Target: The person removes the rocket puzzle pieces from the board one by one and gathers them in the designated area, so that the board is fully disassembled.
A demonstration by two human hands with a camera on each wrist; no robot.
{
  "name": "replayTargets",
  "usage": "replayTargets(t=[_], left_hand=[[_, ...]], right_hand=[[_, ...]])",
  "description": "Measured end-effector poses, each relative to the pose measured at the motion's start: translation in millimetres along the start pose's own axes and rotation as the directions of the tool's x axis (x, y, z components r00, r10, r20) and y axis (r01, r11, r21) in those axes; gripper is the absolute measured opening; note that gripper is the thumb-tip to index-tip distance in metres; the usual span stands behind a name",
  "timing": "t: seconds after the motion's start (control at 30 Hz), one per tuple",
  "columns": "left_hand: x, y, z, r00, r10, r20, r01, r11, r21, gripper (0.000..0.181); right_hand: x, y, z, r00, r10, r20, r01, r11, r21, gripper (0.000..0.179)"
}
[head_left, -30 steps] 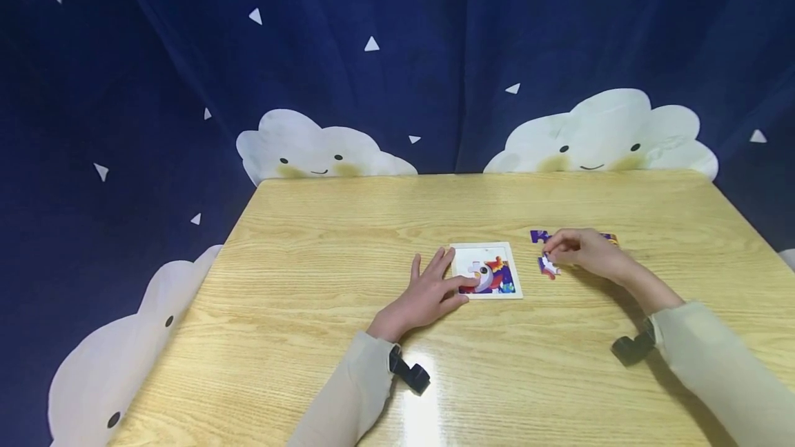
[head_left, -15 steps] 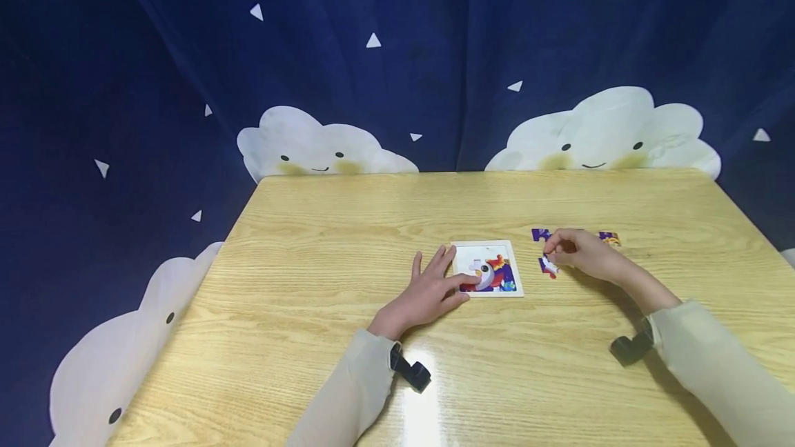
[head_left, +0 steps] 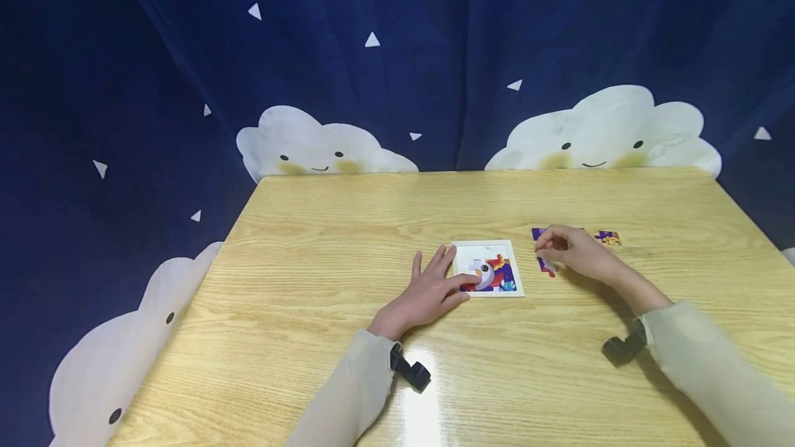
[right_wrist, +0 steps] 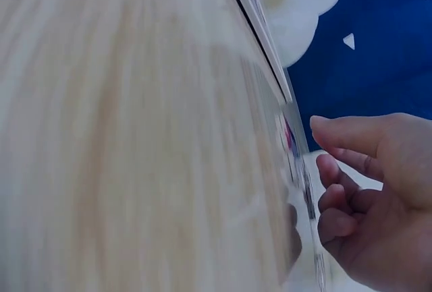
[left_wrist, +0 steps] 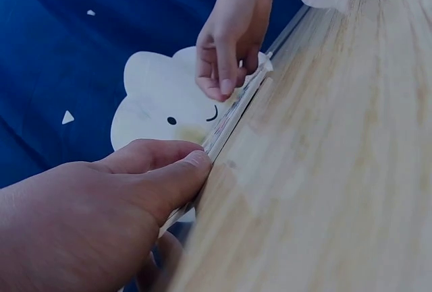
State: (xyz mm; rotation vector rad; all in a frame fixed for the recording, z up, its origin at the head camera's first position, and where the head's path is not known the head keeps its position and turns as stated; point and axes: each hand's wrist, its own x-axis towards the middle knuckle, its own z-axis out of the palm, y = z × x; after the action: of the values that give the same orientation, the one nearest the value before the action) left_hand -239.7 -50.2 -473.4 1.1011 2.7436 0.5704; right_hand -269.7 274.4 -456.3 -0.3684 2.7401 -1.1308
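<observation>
My left hand [head_left: 428, 293] lies at the left side of a small white-framed jigsaw puzzle [head_left: 518, 287], fingers spread and mostly straight. One finger reaches onto the partly filled picture of a white-faced figure in red; the left wrist view shows the thumb at the frame edge. To the right, my right hand [head_left: 580, 252] hovers low over loose puzzle pieces. Its fingers are loosely bent, and the right wrist view [right_wrist: 378, 197] shows a gap between thumb and index finger with nothing held. Just below the fingertips is a purple, white and red puzzle piece [head_left: 546, 267], partly hidden.
A purple puzzle piece [head_left: 537, 232] sits behind the right fingertips, partly covered. Farther right lies a purple and orange puzzle piece [head_left: 610, 238]. Everything is on a wooden table [head_left: 310, 240], backed by a dark blue curtain [head_left: 348, 74] with cloud prints.
My right hand has shifted slightly left over the pieces, uncovering more of the purple and orange piece at its right. The left hand has stayed put on the puzzle frame.
</observation>
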Motion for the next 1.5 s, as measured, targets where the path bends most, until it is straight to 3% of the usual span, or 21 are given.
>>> replayTargets(t=[0.2,0.6,0.93,1.23,1.5], left_hand=[[0.1,-0.5,1.7,1.000,0.001,0.009,-0.001,1.000,0.026,0.040],[0.2,1.4,0.9,0.999,-0.008,0.043,0.005,0.997,0.074,0.041],[1.6,1.6,0.0,0.999,-0.005,0.039,0.002,0.998,0.060,0.041],[2.1,1.7,0.3,0.999,-0.012,0.030,0.009,0.997,0.072,0.041],[1.3,1.5,-0.9,0.999,-0.011,0.030,0.009,0.998,0.069,0.040]], right_hand=[[13.1,-14,17,0.998,-0.056,0.008,0.057,0.998,-0.010,0.014],[31.3,-40,44,0.985,-0.141,0.096,0.146,0.988,-0.046,0.016],[33.7,-48,49,0.977,-0.170,0.132,0.181,0.980,-0.077,0.013],[33.1,-52,51,0.971,-0.186,0.152,0.195,0.980,-0.047,0.014],[33.0,-56,50,0.972,-0.193,0.135,0.210,0.969,-0.128,0.013]])
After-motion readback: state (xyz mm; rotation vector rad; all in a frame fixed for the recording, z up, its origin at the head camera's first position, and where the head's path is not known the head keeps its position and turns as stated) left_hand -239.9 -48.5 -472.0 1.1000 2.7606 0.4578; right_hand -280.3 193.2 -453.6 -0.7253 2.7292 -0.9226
